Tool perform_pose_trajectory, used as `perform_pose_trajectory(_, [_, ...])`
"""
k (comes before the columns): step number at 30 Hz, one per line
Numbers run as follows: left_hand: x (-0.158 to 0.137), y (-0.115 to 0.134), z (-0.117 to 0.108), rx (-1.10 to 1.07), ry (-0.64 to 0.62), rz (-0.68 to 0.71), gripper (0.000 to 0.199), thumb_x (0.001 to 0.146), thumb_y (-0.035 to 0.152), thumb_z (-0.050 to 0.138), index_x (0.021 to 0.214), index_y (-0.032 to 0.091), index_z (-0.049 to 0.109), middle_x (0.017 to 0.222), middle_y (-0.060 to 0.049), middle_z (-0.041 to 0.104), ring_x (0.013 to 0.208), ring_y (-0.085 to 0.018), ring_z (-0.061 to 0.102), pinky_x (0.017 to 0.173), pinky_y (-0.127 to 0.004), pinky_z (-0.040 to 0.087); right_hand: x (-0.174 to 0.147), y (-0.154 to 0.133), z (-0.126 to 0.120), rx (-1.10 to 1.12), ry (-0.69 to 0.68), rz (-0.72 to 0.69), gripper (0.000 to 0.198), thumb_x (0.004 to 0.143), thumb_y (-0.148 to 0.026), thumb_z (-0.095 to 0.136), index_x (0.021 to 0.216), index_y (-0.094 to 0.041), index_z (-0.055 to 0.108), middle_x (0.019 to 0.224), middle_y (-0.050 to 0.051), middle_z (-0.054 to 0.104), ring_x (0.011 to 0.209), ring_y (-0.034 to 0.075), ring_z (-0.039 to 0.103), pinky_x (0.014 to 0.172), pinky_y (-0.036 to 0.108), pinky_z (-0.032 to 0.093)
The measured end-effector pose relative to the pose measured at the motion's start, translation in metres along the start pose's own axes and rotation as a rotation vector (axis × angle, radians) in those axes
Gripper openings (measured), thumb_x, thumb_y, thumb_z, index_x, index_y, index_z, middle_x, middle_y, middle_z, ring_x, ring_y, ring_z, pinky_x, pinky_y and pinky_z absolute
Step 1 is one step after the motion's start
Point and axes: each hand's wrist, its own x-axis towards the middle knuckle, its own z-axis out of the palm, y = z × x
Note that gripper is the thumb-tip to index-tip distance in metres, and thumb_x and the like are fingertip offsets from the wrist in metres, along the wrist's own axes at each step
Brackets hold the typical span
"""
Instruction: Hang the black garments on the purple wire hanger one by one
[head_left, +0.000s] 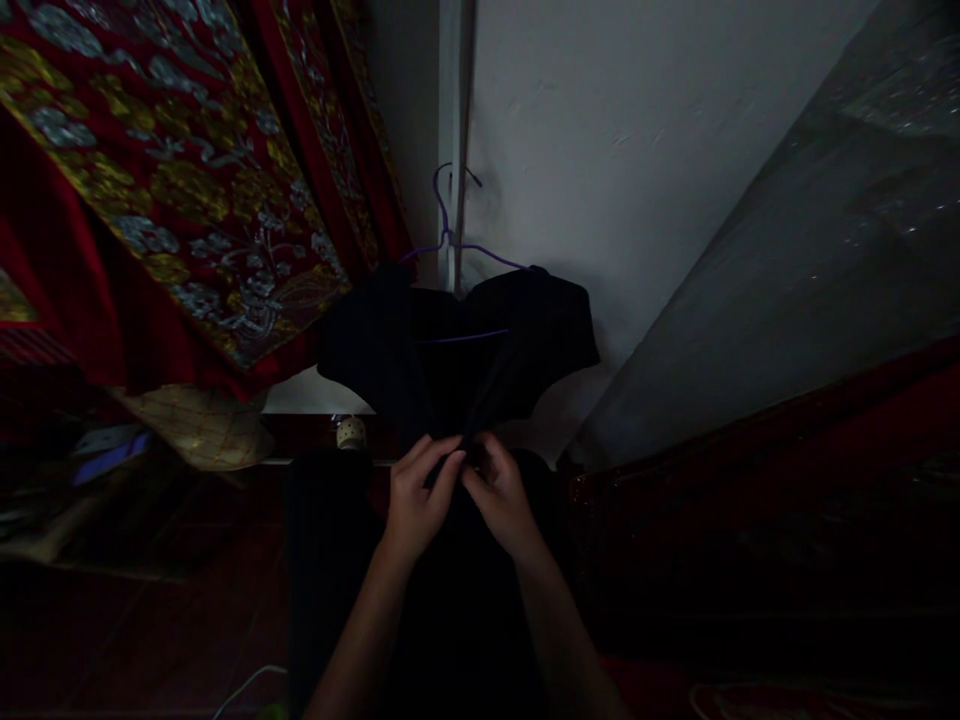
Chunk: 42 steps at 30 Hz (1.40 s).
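What seems, in the gloom, a shirt (517,350) is pinched by the left hand (420,492) and right hand (501,492), its hanger (445,236) at twelve o'clock.

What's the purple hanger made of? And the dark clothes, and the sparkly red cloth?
Purple hanger: probably smooth, coated metal wire; it's thin, coloured and hooked. 
Dark garment: matte cloth, since it folds without shine; which fibre, I can't tell.
Red cloth: fabric, perhaps sequined; its silver and gold patterns glitter.
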Motion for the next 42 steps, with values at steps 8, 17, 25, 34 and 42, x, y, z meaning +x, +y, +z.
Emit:
perform_pose_trajectory(8, [-0.009, -0.005, 0.011, -0.039, 0.228, -0.166, 0.015, 0.09, 0.033, 0.071, 0.097, 0.023, 0.078, 0.096, -0.006, 0.079, 0.086, -0.024, 0.075, 0.082, -0.04, 0.062, 0.004, 0.003, -0.008, 0.057, 0.03, 0.108, 0.028, 0.066, -0.038, 0.085, 0.077, -0.021, 0.065, 0.076, 0.0, 0.066, 0.073, 0.017, 0.061, 0.068, 0.03, 0.05])
perform_pose_trajectory(17, [0.006, -0.003, 0.005, -0.005, 0.127, -0.02, 0.013, 0.094, 0.024, 0.065, 0.099, 0.021, 0.076, 0.096, -0.006, 0.077, 0.089, -0.02, 0.073, 0.082, -0.035, 0.059, 0.004, -0.001, -0.011, -0.058, 0.041, 0.028, 0.024, 0.076, -0.043, 0.079, 0.079, -0.021, 0.069, 0.076, 0.001, 0.066, 0.073, 0.018, 0.06, 0.068, 0.03, 0.048])
perform_pose_trajectory(25, [0.003, -0.015, 0.001, 0.073, 0.052, 0.015, 0.011, 0.096, 0.025, 0.062, 0.094, 0.021, 0.072, 0.092, -0.006, 0.075, 0.088, -0.021, 0.072, 0.082, -0.036, 0.058, 0.0, -0.003, -0.016, -0.078, 0.017, 0.039, 0.024, 0.08, -0.042, 0.075, 0.075, -0.021, 0.065, 0.068, -0.002, 0.059, 0.064, 0.015, 0.052, 0.062, 0.028, 0.041])
perform_pose_trajectory(34, [0.099, -0.02, -0.034, 0.422, -0.087, 0.416, 0.014, 0.099, 0.024, 0.056, 0.097, 0.019, 0.069, 0.095, -0.007, 0.074, 0.091, -0.021, 0.068, 0.084, -0.035, 0.052, 0.003, -0.006, -0.014, -0.205, 0.057, -0.052, 0.026, 0.084, -0.04, 0.068, 0.071, -0.02, 0.059, 0.069, -0.001, 0.057, 0.068, 0.015, 0.053, 0.069, 0.028, 0.042])
perform_pose_trajectory(42, [0.219, 0.005, -0.059, 0.696, -0.025, 0.604, 0.012, 0.096, 0.025, 0.058, 0.095, 0.022, 0.07, 0.096, -0.007, 0.074, 0.095, -0.025, 0.065, 0.083, -0.038, 0.05, -0.007, 0.016, -0.018, -0.262, 0.011, -0.023, 0.026, 0.086, -0.039, 0.065, 0.07, -0.02, 0.057, 0.068, -0.002, 0.056, 0.069, 0.014, 0.054, 0.068, 0.027, 0.041])
